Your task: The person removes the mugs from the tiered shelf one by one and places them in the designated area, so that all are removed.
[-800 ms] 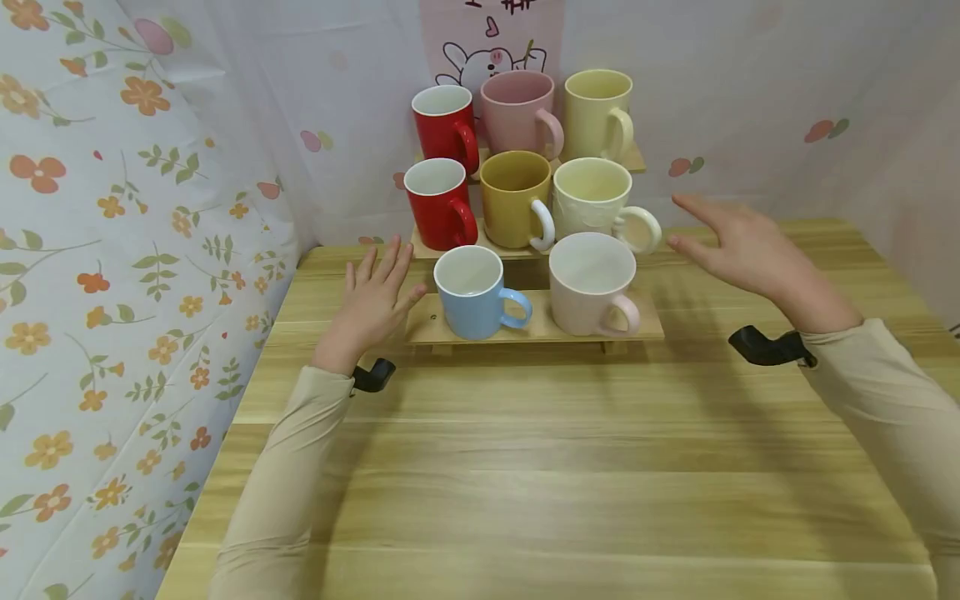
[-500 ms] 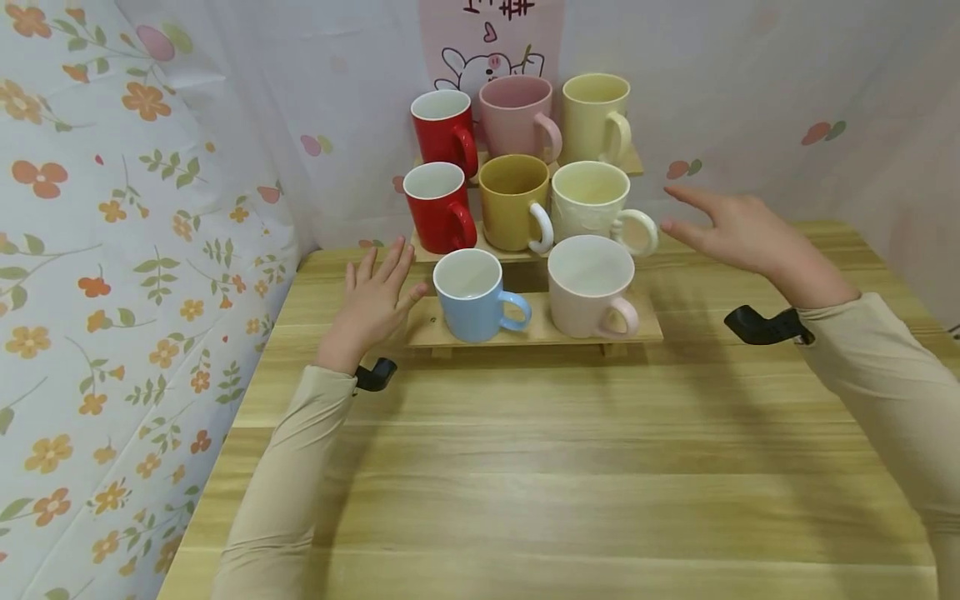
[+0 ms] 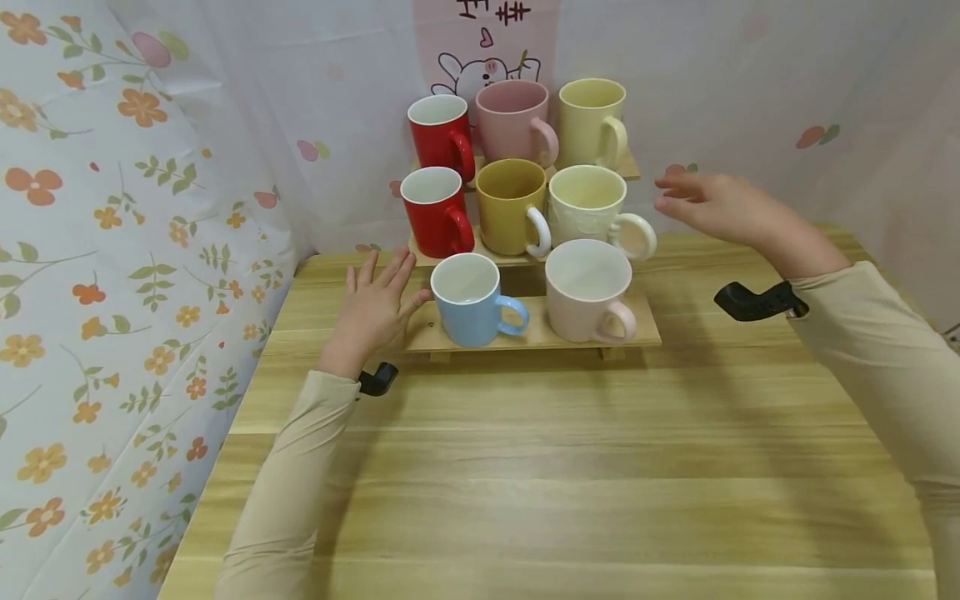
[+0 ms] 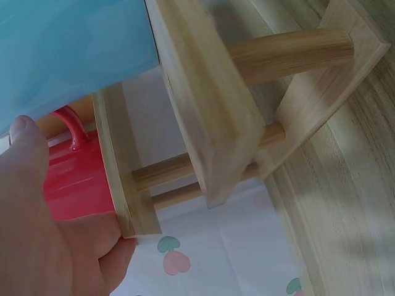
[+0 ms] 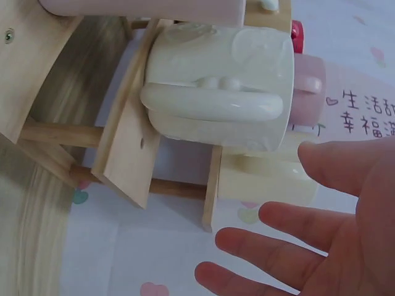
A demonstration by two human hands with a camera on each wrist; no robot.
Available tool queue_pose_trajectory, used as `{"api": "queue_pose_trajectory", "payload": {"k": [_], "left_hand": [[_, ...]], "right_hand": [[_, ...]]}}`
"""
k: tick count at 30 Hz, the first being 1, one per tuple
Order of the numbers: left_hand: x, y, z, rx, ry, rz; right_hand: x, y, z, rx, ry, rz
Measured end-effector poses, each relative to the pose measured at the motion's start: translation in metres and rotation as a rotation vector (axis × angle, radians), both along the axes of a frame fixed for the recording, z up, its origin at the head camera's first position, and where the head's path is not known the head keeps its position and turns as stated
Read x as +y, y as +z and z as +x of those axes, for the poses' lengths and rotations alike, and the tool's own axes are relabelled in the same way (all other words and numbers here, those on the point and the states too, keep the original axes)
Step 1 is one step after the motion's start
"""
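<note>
A three-tier wooden rack holds several mugs. My left hand is spread at the rack's left end, near the blue mug and the middle-tier red mug; in the left wrist view its fingers are by the shelf end, and whether they touch it I cannot tell. Off the rack's right side, my right hand hangs in the air with its fingers extended and holds nothing. Closest to it are the cream embossed mug and the pale yellow mug.
The bottom tier also bears a pale pink mug. A mustard mug with a white handle stands mid-tier. On top are another red mug and a pink mug. Behind hangs a white patterned cloth; the wooden table extends in front.
My right hand has moved left and slightly up, closer to the upper mugs, and its fingers have drawn nearer together. The left hand has barely moved. The head view has shifted slightly.
</note>
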State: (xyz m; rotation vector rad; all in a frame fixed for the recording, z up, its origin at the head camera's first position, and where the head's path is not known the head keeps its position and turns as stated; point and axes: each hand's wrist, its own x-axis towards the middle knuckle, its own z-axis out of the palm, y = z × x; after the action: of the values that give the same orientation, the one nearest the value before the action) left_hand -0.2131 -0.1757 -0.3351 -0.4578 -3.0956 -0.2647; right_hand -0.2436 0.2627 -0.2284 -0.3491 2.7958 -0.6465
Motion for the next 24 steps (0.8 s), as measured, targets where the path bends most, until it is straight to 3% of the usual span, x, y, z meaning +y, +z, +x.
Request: {"api": "queue_pose_trajectory", "payload": {"k": [24], "left_hand": [[0.002, 0.001, 0.001, -0.015, -0.021, 0.022]], "right_hand": [[-0.021, 0.026, -0.036, -0.010, -0.130, -0.175]]}}
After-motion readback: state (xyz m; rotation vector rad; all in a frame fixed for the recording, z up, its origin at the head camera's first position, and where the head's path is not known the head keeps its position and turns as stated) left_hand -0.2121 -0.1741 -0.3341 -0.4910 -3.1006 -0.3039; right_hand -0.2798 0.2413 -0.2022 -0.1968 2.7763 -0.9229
